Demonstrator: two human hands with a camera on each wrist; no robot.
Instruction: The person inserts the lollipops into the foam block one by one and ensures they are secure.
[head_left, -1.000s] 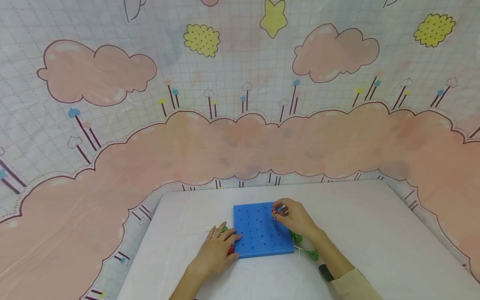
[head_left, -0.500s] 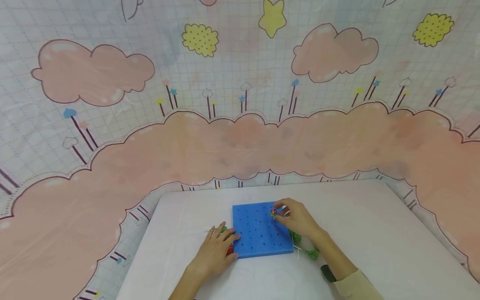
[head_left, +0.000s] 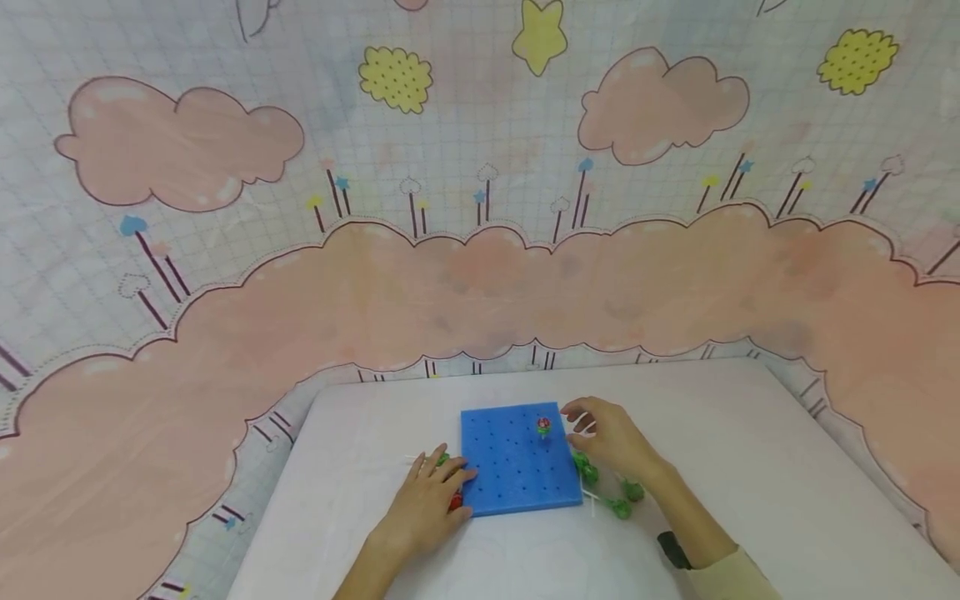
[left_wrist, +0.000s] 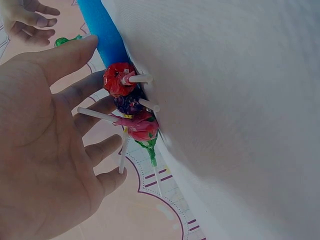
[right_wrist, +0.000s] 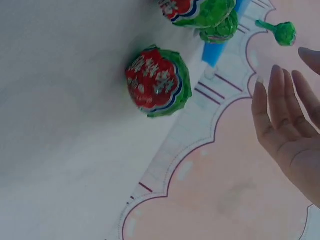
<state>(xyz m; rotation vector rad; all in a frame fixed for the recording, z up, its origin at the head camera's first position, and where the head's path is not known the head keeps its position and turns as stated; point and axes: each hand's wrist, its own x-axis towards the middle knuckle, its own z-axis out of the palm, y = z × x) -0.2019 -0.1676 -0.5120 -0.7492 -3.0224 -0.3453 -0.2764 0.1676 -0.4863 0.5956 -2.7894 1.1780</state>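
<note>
A blue foam board [head_left: 510,483] with rows of small holes lies on the white table. One red-and-green wrapped lollipop [head_left: 543,427] stands in it near the far right corner. Just right of that lollipop hovers my right hand [head_left: 615,433], thumb and fingers parted, holding nothing. My left hand [head_left: 429,508] rests by the board's left edge with fingers spread, its fingertips on the edge. Under and beside it lie several lollipops, among them a red one [left_wrist: 119,80], a dark purple one [left_wrist: 130,102] and a pink one [left_wrist: 142,127]; the left palm partly covers them in the head view.
Several green-wrapped lollipops [head_left: 587,471] lie along the board's right edge, below my right hand. One of them shows a red label [right_wrist: 157,82] in the right wrist view. A dark band [head_left: 673,550] is at the right wrist. A patterned cloth [head_left: 480,292] hangs behind the table.
My right hand has let go of the lollipop and drawn back to the right. The lollipop now stands alone in the board. My left hand stays at the board's left edge.
</note>
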